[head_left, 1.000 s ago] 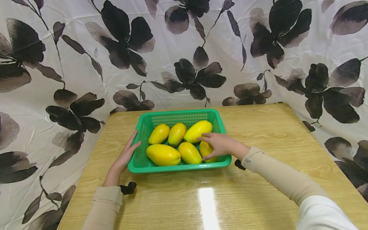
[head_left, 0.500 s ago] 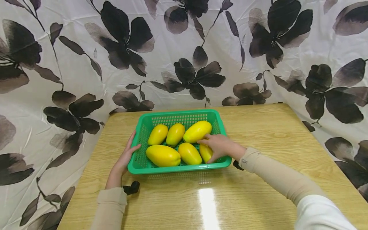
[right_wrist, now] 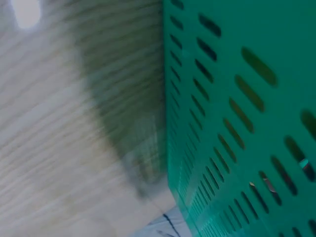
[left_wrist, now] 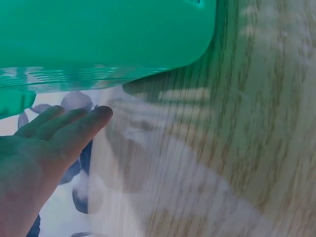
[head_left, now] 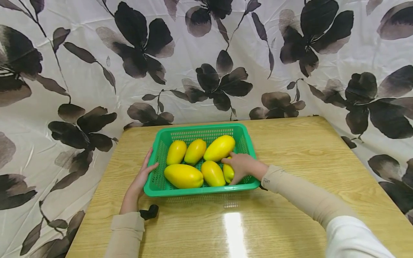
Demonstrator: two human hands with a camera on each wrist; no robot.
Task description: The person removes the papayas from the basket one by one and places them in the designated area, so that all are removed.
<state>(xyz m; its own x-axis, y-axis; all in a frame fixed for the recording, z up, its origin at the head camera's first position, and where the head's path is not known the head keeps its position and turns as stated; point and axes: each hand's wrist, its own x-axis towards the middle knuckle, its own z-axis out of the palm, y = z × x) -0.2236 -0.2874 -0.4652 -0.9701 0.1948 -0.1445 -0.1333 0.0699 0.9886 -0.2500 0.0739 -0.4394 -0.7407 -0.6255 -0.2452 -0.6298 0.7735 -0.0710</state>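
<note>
The right grip [head_left: 242, 166] curls round a yellow fruit [head_left: 228, 173]; a green basket [head_left: 200, 191] sits beside the straight-fingered left grip [head_left: 141, 179].

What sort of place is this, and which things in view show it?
Probably an indoor, staged tabletop setup: floral-print fabric hangs behind a wood-grain table, which bears a green slotted basket of yellow papaya-like fruits.
</note>
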